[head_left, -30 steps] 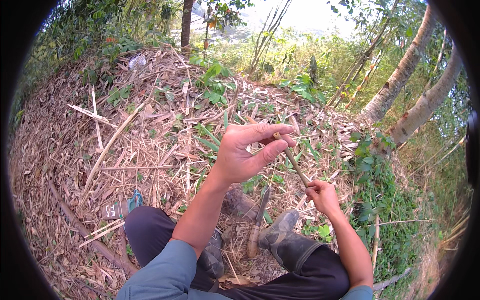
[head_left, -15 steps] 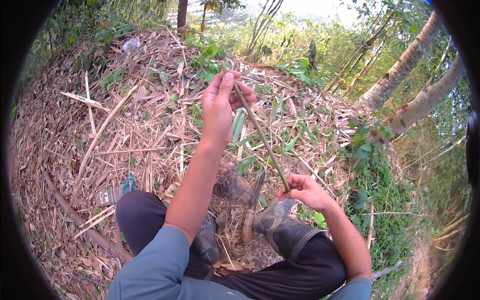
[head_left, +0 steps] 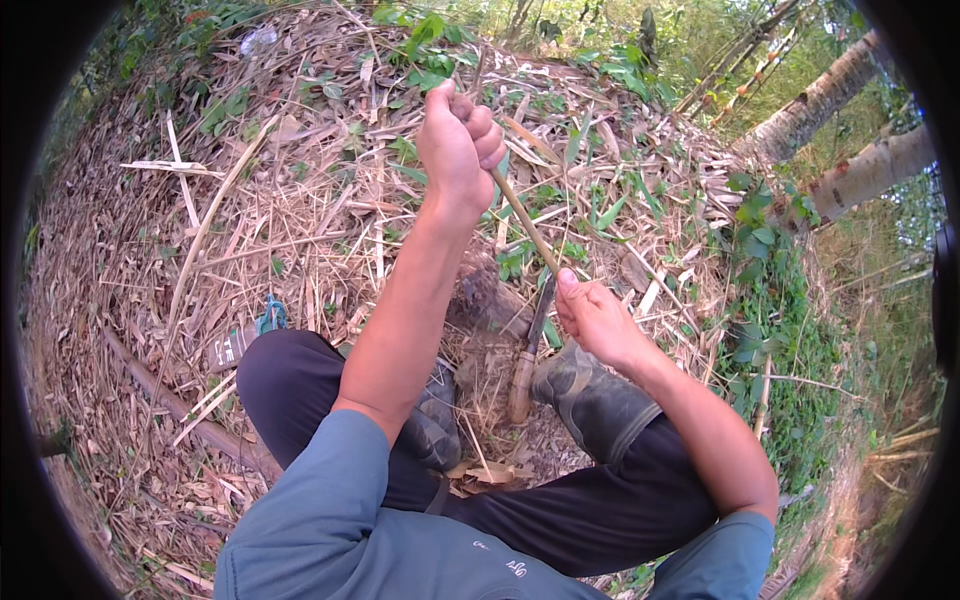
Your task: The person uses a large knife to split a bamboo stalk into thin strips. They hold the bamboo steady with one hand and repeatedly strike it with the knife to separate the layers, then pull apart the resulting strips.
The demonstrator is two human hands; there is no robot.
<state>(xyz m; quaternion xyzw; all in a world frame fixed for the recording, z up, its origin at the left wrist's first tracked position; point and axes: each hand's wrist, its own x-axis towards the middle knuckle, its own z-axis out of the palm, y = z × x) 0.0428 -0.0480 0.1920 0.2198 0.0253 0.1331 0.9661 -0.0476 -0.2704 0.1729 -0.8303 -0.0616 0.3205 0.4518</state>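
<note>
Holding stick [head_left: 525, 217] w/ L grip [head_left: 459, 145], R grip [head_left: 600, 318] nearer

Smooth woody stick [head_left: 524, 220], dull metal blade [head_left: 541, 315] with wooden handle [head_left: 522, 388], matt cloth trousers [head_left: 590, 510], rough-barked trunk [head_left: 820, 105].

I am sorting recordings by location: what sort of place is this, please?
Outdoors, probably a woodland edge: dry leaves lie all around, tree trunks lean at the right, and green plants grow below them.
</note>
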